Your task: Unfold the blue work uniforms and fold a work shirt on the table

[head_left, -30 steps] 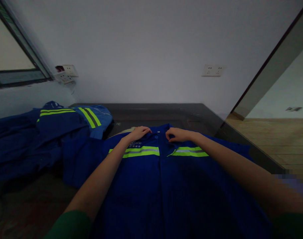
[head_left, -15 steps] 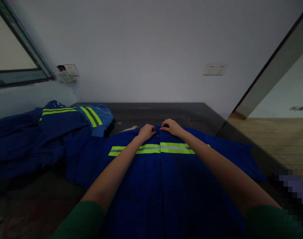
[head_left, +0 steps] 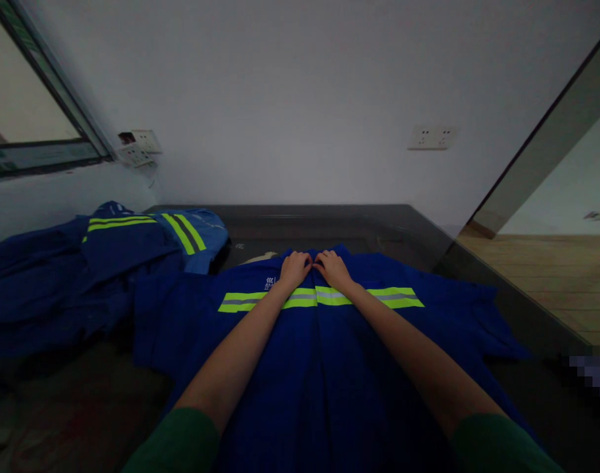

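Note:
A dark blue work jacket (head_left: pixel 300 355) lies spread front side up, with a yellow-green and silver reflective band across its chest. At the front opening, just above that band, my left hand (head_left: pixel 296 268) pinches the cloth from the left side. My right hand (head_left: pixel 331 268) grips the right-hand edge of the same opening, its fingertips nearly meeting the left ones. Small white lettering (head_left: pixel 270 283) shows on the chest beside my left wrist. Whatever button lies between the fingertips is hidden by them.
The jacket rests on a dark glossy table (head_left: pixel 393 226) against a white wall. More blue reflective garments (head_left: pixel 127 256) are heaped at the left. Wall sockets (head_left: pixel 432 138) sit above the table, a window (head_left: pixel 29 98) is at the upper left, and wooden floor (head_left: pixel 546 269) shows at right.
My right hand has come down and left, closer to my left hand at the opening. The button seen below the fingers is now covered, and the chest lettering has come into view.

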The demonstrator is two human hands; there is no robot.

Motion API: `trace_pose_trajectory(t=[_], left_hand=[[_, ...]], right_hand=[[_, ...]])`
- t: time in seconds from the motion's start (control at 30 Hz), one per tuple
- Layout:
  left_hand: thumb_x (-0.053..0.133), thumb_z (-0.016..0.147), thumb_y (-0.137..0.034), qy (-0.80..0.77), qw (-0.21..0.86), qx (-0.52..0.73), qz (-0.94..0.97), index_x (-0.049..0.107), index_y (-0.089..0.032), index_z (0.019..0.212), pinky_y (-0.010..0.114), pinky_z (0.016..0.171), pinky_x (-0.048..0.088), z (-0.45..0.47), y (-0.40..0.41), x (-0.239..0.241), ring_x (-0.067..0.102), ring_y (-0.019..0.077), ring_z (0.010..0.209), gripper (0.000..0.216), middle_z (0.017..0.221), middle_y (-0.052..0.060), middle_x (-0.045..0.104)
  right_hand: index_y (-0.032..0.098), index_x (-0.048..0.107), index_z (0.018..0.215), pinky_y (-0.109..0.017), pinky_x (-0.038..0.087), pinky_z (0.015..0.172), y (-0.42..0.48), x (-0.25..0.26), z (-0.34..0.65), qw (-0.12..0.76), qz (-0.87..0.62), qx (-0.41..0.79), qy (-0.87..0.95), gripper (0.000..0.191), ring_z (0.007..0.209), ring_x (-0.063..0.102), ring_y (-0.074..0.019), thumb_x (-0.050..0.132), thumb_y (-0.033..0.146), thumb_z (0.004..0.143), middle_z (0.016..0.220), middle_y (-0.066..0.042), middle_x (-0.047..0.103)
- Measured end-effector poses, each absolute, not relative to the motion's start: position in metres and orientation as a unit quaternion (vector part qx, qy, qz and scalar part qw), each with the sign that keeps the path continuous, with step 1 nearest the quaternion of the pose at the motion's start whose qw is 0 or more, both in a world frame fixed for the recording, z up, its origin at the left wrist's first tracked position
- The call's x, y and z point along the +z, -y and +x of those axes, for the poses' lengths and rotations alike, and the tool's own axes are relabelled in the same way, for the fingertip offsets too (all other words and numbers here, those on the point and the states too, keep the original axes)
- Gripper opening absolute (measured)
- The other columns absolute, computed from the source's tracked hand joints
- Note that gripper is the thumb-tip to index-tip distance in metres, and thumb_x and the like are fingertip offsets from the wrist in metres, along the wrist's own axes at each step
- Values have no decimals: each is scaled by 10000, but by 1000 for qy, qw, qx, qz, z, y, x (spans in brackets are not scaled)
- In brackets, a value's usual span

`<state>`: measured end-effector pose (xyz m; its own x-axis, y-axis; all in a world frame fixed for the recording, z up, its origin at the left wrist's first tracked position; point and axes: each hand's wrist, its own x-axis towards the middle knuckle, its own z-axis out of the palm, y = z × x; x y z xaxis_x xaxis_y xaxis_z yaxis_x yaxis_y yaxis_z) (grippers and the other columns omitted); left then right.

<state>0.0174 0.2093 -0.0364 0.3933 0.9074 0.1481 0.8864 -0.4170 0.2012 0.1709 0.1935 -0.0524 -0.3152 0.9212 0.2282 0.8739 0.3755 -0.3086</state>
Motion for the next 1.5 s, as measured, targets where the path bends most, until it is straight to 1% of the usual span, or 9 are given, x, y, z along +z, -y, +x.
trace_pose_trajectory(t=[0.33,0.6,0.8,0.9,0.97,1.1,1.27,1.43,1.5], left_hand=[[365,864,-69,-517,189,222,805,588,-182,1003,322,871,476,10,-217,-37,622,178,917,286,964,58,680],[450,765,-24,-486,108,211,841,595,-169,1023,346,967,436,1,-219,-31,568,192,1032,330,1056,78,638],[479,858,-242,-674,16,123,729,604,-190,1122,486,922,434,-42,-227,-10,523,319,1154,296,1200,145,599],[455,891,-405,-683,69,45,726,655,-181,1022,398,837,484,-62,-235,-4,622,287,1015,327,1064,134,679],[458,887,-433,-660,94,27,745,680,-177,944,318,767,497,-68,-240,-2,664,250,909,344,959,115,714],[525,837,-399,-613,134,-1,779,696,-186,826,274,715,491,-70,-242,2,679,239,838,274,853,89,730],[474,859,-345,-561,161,33,811,659,-180,890,278,802,485,-68,-240,15,652,212,905,250,963,69,710],[425,900,-350,-537,136,232,799,596,-171,917,292,844,480,-66,-249,29,622,190,907,248,953,55,675],[475,884,-338,-549,108,234,795,589,-177,967,306,879,466,-63,-252,27,616,194,951,215,1005,58,672]], right_hand=[[188,590,1021,-333,401,764,-200,-48,170,183,-547,78,813,167,1057,498,-258,512,306,932,1099,-110,594],[181,577,1094,-373,400,818,-193,-57,166,176,-555,35,812,234,1080,473,-278,496,331,933,1173,-136,563],[190,596,1090,-363,423,842,-193,-46,178,274,-554,68,783,234,1111,481,-263,506,324,921,1157,-127,585],[189,610,1097,-356,433,852,-205,-38,207,322,-623,64,710,254,1096,521,-253,447,300,937,1143,-126,616],[190,632,1079,-361,447,828,-214,-34,235,291,-688,60,662,265,1038,572,-254,433,289,935,1095,-130,649],[179,691,969,-395,461,779,-223,-33,292,120,-754,121,634,294,946,635,-283,532,412,885,1028,-159,681],[162,688,741,-316,456,681,-219,-29,337,20,-675,288,679,350,751,648,-227,603,493,815,798,-105,693],[161,640,878,-281,450,698,-212,-25,346,223,-593,247,733,311,784,615,-192,582,461,816,866,-64,677],[158,628,928,-294,445,734,-208,-28,342,233,-607,198,733,338,829,612,-203,565,476,833,918,-79,672]])
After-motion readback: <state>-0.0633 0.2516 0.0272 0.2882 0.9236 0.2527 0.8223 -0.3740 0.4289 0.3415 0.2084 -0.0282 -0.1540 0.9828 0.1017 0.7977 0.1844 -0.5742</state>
